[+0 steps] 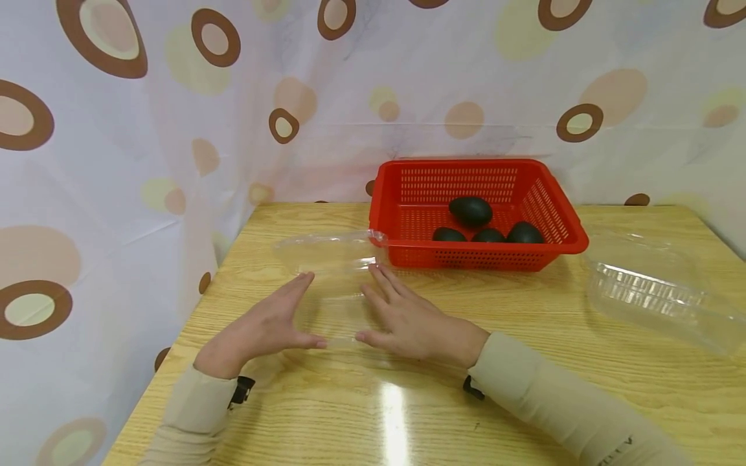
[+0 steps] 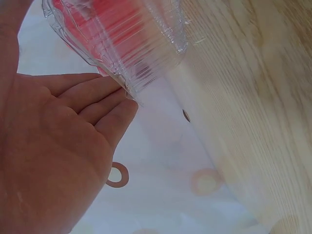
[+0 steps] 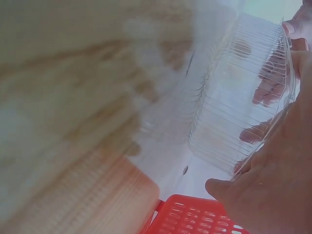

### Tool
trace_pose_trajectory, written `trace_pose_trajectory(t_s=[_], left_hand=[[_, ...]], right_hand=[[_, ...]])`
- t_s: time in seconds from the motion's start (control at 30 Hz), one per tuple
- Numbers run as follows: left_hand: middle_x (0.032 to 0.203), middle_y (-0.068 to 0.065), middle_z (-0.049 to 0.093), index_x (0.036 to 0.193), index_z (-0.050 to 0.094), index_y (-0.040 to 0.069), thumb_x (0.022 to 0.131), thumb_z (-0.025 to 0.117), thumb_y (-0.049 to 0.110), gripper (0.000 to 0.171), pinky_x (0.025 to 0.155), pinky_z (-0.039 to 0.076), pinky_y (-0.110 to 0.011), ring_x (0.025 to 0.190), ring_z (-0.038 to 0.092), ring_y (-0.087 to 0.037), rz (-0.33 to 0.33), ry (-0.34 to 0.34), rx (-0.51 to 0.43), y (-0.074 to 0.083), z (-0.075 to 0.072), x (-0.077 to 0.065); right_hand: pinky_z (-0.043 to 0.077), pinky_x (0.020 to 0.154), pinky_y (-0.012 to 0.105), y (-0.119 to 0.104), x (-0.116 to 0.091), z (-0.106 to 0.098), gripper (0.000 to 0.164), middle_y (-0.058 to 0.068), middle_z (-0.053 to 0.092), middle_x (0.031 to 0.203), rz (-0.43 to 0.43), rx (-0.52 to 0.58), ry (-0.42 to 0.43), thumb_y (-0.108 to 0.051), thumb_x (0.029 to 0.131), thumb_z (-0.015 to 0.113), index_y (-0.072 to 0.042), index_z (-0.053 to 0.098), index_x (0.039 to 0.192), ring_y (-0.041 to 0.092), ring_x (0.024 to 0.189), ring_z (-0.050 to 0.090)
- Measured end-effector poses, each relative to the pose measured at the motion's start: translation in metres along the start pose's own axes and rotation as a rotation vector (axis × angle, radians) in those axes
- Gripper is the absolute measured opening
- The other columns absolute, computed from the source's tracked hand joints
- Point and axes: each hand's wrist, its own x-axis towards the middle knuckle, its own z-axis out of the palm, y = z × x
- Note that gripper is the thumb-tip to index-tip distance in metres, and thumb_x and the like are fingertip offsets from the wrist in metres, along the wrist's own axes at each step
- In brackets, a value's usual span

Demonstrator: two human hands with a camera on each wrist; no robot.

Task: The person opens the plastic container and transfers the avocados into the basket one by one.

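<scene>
A clear plastic clamshell container sits on the table between my two hands, its see-through flap rising at the back. My left hand is at its left side, thumb spread toward the near edge. In the left wrist view, the straight fingers touch the rim of the ribbed container. On the other side, my right hand rests with spread, mostly straight fingers along the right rim. The right wrist view shows the ribbed wall, with left-hand fingers visible through the plastic.
Behind the right hand stands a red plastic basket holding several dark, egg-shaped fruits like avocados. A second clear clamshell lies open on the right of the wooden table. A patterned curtain hangs behind and to the left.
</scene>
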Motion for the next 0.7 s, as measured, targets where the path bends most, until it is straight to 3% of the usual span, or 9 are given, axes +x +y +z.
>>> trace_pose_trajectory(t_s=[0.7], left_hand=[[0.161,-0.027,0.021,0.155,0.016,-0.006,0.079,0.081,0.044,0.112,0.119,0.026,-0.059,0.149,0.023,-0.044,-0.06,0.013,0.001,-0.016,-0.009,-0.001]], right_hand=[[0.018,0.125,0.047,0.0,0.034,-0.002,0.09,0.013,-0.006,0.168,0.011,0.02,-0.074,-0.069,0.095,0.039,-0.007,0.023,0.158,0.031,0.156,-0.004]])
